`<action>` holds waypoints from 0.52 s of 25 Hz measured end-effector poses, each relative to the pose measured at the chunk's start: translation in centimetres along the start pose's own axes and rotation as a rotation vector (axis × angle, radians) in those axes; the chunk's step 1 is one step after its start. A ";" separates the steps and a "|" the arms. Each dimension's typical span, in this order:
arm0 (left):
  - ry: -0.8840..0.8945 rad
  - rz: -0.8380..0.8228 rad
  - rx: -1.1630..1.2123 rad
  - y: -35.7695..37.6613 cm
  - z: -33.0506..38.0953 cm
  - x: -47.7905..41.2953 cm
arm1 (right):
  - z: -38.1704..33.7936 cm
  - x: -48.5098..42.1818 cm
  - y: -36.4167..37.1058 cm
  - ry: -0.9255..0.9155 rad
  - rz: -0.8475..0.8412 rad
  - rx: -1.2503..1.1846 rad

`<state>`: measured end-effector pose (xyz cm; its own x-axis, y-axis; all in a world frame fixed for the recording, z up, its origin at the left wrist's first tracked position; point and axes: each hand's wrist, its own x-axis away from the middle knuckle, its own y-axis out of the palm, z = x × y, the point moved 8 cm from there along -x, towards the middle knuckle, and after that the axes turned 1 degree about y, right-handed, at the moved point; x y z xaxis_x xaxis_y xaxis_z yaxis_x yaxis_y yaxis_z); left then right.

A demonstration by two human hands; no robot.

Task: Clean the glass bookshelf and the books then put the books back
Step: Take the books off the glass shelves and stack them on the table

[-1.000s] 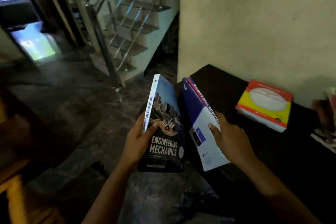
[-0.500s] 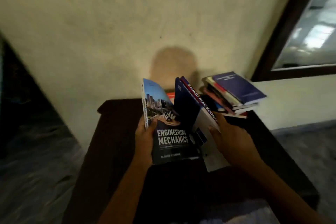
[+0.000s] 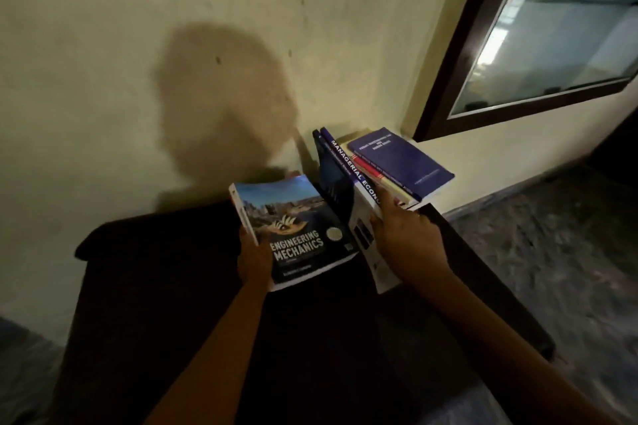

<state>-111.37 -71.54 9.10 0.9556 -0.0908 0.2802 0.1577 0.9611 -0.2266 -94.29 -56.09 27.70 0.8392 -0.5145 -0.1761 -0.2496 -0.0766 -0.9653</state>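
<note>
a stained pale wall [image 3: 172, 28] carrying a round shadow stands behind a dark desk [image 3: 155, 286], and a dark-framed window [image 3: 552, 28] sits at the far right. my left hand [image 3: 253, 259] grips the engineering mechanics book [image 3: 297, 231] by its spine edge, thumb on the front cover, holding it tilted over the middle of the desk. my right hand [image 3: 407, 241] is curled round the near end of the managerial economics book [image 3: 355, 174], thumb on the cover and forefinger stretched along the spine. this book stands on edge, leaning, just right of the first. a second dark blue book [image 3: 331, 176] is pressed against its left side; i cannot tell whether my fingers hold that one too. just beyond my right hand a stack of books [image 3: 400, 162] lies flat at the desk's far right corner, a blue one on top. mottled floor [image 3: 552, 252] shows to the right.
</note>
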 end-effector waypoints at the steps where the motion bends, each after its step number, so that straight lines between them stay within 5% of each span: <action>1: 0.023 0.062 -0.160 -0.4 -0.3 -0.4 | -0.5 -1.0 1.1 -0.021 -0.008 0.025; 6: 0.122 0.123 -0.521 -0.8 -0.6 -2.5 | -6.6 -4.6 7.3 -0.132 -0.091 0.037; 11: 0.140 -0.146 -0.065 -1.7 -4.8 -4.9 | -12.1 -5.2 14.2 -0.175 -0.225 -0.042; 13: 0.162 -0.157 -0.226 -4.0 -4.9 -3.6 | -13.0 -4.1 16.5 -0.186 -0.293 -0.098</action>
<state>-114.18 -76.30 4.42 0.9396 -0.2909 0.1804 0.3403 0.8515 -0.3991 -108.11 -66.35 14.95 0.9532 -0.2953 0.0647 -0.0231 -0.2844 -0.9584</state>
